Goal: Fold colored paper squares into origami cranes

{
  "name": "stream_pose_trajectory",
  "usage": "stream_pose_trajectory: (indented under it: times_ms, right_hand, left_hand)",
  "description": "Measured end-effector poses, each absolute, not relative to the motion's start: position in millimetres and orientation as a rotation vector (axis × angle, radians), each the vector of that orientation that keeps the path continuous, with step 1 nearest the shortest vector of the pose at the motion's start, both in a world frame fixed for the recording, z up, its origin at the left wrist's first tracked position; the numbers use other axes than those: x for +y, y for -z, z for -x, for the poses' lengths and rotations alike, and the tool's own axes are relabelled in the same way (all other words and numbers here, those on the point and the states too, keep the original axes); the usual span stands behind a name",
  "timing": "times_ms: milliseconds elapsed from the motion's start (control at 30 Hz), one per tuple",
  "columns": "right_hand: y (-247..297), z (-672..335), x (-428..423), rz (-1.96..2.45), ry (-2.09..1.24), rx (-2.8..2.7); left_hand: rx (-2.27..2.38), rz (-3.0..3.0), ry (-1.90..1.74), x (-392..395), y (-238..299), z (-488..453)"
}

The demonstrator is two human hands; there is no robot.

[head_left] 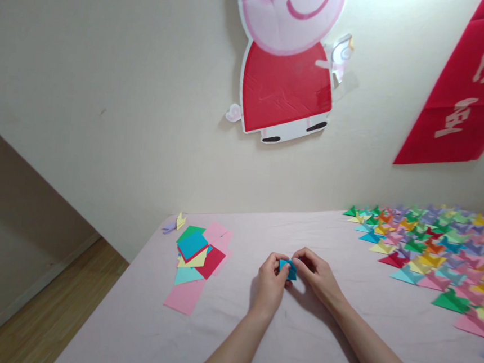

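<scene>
A small folded piece of blue paper (pixel 288 269) is held above the pink cloth, near the middle of the view. My left hand (pixel 273 274) grips it from the left, thumb across its front. At its upper right edge, the fingers of my right hand (pixel 311 268) are pinched together on the paper. My fingers partly cover it, so its exact folds cannot be made out.
Loose coloured paper squares (pixel 194 247) lie overlapping on the left. Beyond them are two small folded papers, one yellow (pixel 180 220), one purple (pixel 169 227). Rows of folded paper figures (pixel 435 249) cover the right. Behind the pink-covered surface (pixel 228 338) stands a wall (pixel 167 113).
</scene>
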State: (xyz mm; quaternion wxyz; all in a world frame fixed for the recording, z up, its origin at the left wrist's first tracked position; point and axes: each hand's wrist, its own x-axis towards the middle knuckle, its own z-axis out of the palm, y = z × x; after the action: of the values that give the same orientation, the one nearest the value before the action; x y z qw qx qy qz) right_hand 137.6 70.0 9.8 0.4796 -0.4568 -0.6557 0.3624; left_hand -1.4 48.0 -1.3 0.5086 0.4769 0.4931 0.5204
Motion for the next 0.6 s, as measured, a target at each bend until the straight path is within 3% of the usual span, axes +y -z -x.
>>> stream_pose_trajectory:
  times_ms: [600]
  right_hand:
    - [-7.9, -143.7, 74.5, 1.163, -0.736, -1.624]
  left_hand:
    - [1.221, -1.167, -1.252, 48.4, 4.1, 0.0]
